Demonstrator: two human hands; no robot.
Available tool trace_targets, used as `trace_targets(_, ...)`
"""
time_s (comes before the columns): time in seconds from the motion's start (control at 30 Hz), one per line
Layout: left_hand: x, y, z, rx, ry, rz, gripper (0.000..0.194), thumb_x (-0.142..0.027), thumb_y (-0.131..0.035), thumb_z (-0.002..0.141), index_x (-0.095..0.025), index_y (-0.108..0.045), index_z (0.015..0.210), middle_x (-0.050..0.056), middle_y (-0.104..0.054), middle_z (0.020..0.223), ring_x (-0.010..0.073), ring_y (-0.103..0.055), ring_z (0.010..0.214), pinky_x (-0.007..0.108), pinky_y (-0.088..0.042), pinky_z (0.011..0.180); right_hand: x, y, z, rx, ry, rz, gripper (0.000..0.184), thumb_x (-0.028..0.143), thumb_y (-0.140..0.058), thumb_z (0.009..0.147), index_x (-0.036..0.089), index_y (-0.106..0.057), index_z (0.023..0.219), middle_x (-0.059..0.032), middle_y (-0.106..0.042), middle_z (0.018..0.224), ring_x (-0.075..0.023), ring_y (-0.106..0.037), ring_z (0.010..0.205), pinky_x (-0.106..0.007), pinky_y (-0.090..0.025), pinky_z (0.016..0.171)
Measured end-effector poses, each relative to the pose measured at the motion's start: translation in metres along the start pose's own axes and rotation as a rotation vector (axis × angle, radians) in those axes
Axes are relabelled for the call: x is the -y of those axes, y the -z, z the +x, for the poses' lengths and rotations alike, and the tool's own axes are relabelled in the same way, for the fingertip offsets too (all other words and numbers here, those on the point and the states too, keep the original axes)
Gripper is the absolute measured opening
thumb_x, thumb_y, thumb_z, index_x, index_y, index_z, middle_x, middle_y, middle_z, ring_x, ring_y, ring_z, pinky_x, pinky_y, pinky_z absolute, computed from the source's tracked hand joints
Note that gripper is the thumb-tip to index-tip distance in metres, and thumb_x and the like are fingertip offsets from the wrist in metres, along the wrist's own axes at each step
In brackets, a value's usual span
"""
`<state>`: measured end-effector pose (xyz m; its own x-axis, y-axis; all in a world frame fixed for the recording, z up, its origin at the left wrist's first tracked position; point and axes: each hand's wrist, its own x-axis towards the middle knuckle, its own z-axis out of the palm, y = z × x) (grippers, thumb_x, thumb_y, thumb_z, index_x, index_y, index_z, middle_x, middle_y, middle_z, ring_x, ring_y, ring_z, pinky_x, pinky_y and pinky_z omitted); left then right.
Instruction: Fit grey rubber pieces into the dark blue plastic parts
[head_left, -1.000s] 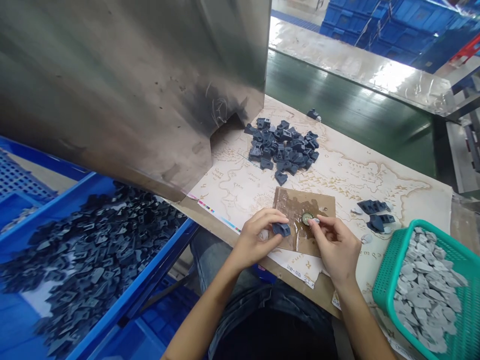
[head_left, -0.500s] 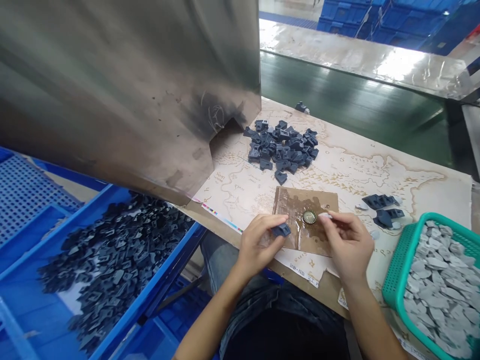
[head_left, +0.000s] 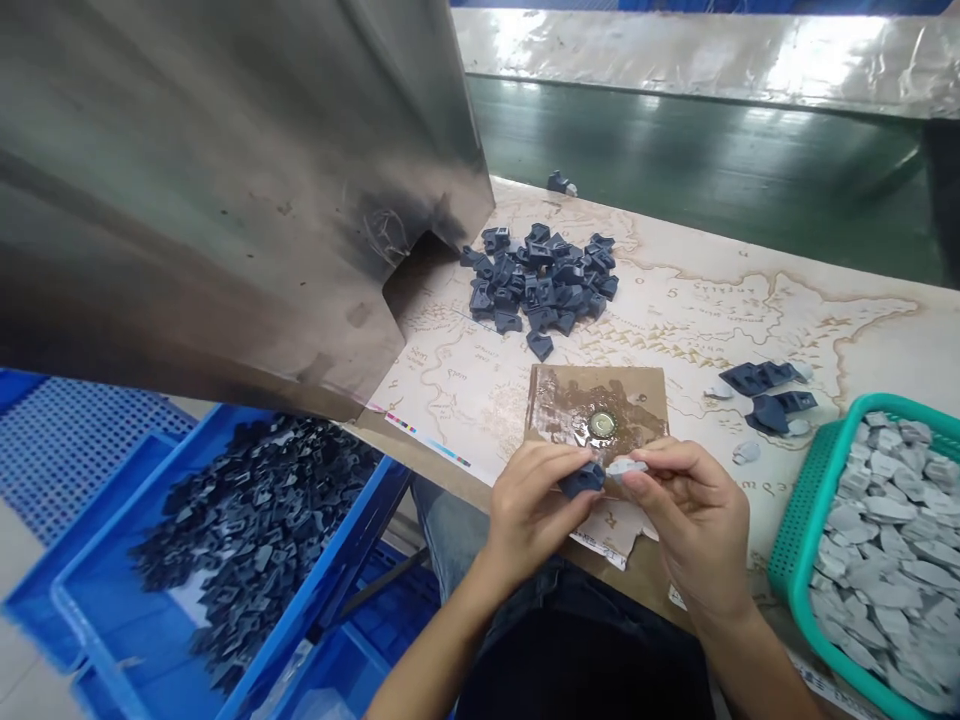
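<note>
Two pieces meet over a stained cardboard sheet [head_left: 570,400] on the worktop: the nearly closed left hand [head_left: 534,515] pinches a dark blue plastic piece [head_left: 582,481], the right hand [head_left: 694,525] a pale grey piece [head_left: 627,466].

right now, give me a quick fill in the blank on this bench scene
The right hand holds a small piece whose colour is pale ____.
The left hand pinches a dark blue piece at the near edge of a stained square of ____.
The basket of grey pieces at the right is ____.
The crate of loose dark pieces stands on the person's ____ side.

Missing words: grey; brown card; green; left
</note>
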<state>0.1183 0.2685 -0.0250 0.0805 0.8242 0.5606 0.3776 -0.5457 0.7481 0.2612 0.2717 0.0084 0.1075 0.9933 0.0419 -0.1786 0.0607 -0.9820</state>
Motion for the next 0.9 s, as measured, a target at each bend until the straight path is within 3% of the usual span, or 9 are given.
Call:
trace_targets(0.47, 0.001, 0.003, 0.002, 0.012, -0.01, 0.064, 0.025, -0.021, -0.065, 0.084, -0.022, -0.062, 0.109, 0.007, -0.072, 0.093, 0.0183, -0.066, 0.084, 0.032, -0.054, 0.071, -0.001, -0.003, 0.002, 0.008, -0.023, -0.104, 0.018, 0.036, -0.079, 0.071, 0.021, -0.068, 0.073, -0.0023, -0.068, 0.07, -0.0149, -0.067, 0.058, -0.022, -0.059, 0.051)
trace_targets(0.7, 0.006, 0.005, 0.003, 0.042, -0.15, 0.085, 0.027, -0.014, -0.063, 0.084, -0.02, -0.06, 0.11, 0.007, -0.071, 0.094, 0.016, -0.066, 0.084, 0.029, -0.055, 0.073, -0.012, -0.003, 0.002, 0.104, -0.023, -0.09, 0.014, 0.033, -0.075, 0.076, 0.022, -0.067, 0.073, -0.0009, -0.066, 0.067, -0.0132, -0.065, 0.06, -0.02, -0.056, 0.051)
trace_targets(0.9, 0.014, 0.004, 0.004, 0.045, -0.147, 0.115, 0.047, -0.033, -0.051, 0.092, -0.022, -0.04, 0.137, 0.009, -0.06, 0.1, 0.0179, -0.062, 0.087, 0.03, -0.055, 0.071, -0.014, -0.008, 0.004, 0.099, -0.056, -0.04, 0.023, 0.041, -0.078, 0.071, 0.022, -0.066, 0.072, -0.0019, -0.065, 0.071, -0.0144, -0.065, 0.061, -0.023, -0.056, 0.05)
